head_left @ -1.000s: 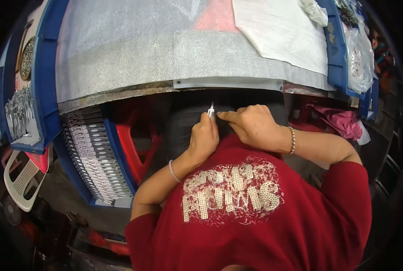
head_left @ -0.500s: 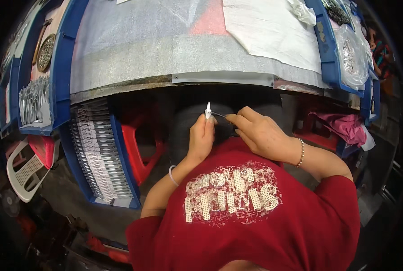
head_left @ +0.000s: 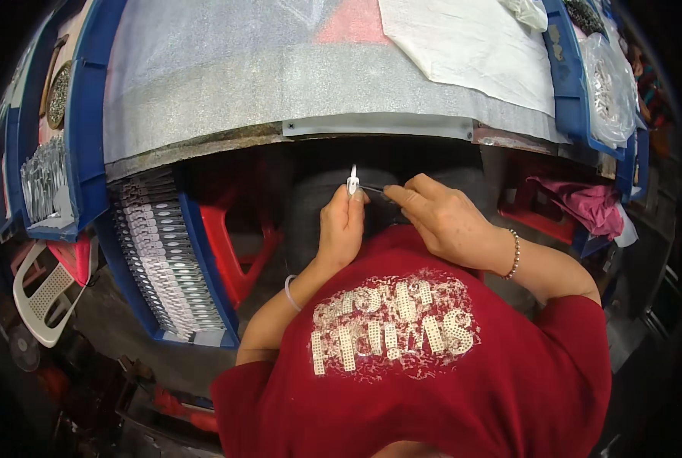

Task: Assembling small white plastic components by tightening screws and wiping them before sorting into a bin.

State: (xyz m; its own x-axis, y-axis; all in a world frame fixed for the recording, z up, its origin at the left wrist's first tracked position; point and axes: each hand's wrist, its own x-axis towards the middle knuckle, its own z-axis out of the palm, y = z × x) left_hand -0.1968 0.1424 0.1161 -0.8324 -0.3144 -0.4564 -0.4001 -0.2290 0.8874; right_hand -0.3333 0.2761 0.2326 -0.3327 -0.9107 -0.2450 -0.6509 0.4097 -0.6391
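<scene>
Below the edge of the worktable (head_left: 371,126), over the person's dark lap, the left hand (head_left: 341,229) pinches a small white piece (head_left: 352,182) between thumb and fingertips, holding it upright so that its thin tip points toward the table's underside. Just beside it, the right hand (head_left: 444,217) is closed in a narrow pinch on a thin dark wire-like part (head_left: 373,188) that runs across to the white piece; whether the two parts touch is too small to tell. Both hands sit close together, nearly touching, in front of the red shirt (head_left: 433,366) with pale lettering. A thin light bangle (head_left: 290,292) circles the left wrist and a beaded bracelet (head_left: 514,254) the right. On the person's left a blue bin (head_left: 196,259) holds rows of small white pieces, standing beside a red plastic stool (head_left: 234,259). On the table lie grey glittery foam and a white sheet (head_left: 471,46), with more blue bins along both sides. A crumpled magenta cloth (head_left: 578,202) lies to the right, under the table edge
</scene>
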